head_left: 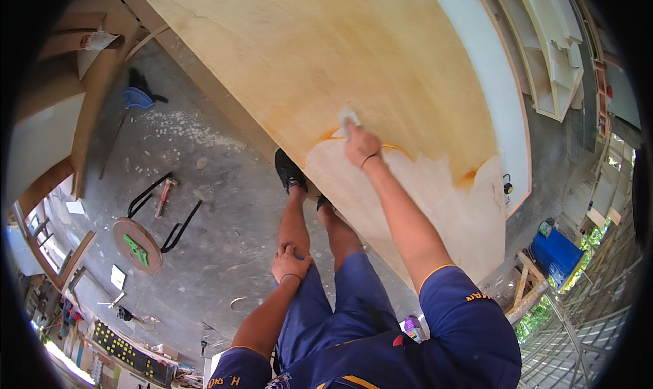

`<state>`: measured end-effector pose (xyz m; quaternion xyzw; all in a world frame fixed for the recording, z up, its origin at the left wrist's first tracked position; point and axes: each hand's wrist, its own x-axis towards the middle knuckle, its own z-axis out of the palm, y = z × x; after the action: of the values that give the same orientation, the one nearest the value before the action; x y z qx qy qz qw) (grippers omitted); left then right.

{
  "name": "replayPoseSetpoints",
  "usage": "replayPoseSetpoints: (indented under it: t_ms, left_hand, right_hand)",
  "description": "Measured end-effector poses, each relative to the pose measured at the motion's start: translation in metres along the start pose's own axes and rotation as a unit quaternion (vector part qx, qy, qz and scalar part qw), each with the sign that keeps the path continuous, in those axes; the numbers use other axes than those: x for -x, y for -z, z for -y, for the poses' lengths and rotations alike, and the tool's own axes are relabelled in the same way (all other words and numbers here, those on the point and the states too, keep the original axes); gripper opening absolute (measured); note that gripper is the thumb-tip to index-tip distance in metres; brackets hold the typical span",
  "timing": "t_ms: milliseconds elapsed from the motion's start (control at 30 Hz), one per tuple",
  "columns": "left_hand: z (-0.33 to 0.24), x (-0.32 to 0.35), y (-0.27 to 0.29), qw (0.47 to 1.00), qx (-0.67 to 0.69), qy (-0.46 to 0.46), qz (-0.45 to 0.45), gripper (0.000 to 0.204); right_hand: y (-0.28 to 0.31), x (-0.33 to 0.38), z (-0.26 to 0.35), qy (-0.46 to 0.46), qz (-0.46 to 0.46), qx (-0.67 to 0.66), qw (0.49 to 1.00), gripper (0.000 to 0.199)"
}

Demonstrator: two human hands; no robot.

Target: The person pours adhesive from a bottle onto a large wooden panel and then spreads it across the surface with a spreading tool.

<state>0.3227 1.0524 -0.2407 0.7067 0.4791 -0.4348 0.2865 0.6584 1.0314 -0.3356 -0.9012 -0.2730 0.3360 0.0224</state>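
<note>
My right hand is stretched out over a large pale wooden panel. Its fingers are closed on a small whitish spreader, blurred, pressed to the panel's surface. Around it an amber liquid forms a wet, uneven edge. Beyond that edge the wood is yellowish and coated; on the near side it is pale and bare. My left hand holds nothing and rests on my left knee, fingers spread over it.
Left on the grey floor lie a hammer, a round stool with black metal legs and a green tool on it, and a blue broom near white scraps. A blue bin stands right; white shelving is at the far right.
</note>
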Motion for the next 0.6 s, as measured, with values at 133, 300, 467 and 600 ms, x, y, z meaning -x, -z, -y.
replayPoseSetpoints:
  t_ms: [133,300,467,600]
  left_hand:
    - [-0.007,0.002,0.003,1.0,0.012,-0.004,0.006,0.057]
    - [-0.006,0.001,0.004,1.0,0.013,0.006,0.002,0.057]
    - [-0.001,0.009,0.001,1.0,0.013,0.017,-0.007,0.056]
    - [-0.027,0.012,-0.024,1.0,0.009,-0.016,-0.004,0.056]
  right_hand:
    - [-0.056,0.062,0.074,0.154,0.007,0.089,0.984,0.053]
    - [-0.053,0.112,0.084,0.185,0.184,-0.016,0.965,0.052]
    - [0.009,0.093,-0.062,-0.039,0.011,-0.089,0.995,0.058]
    - [0.0,0.086,-0.207,-0.167,-0.178,0.097,0.965,0.055]
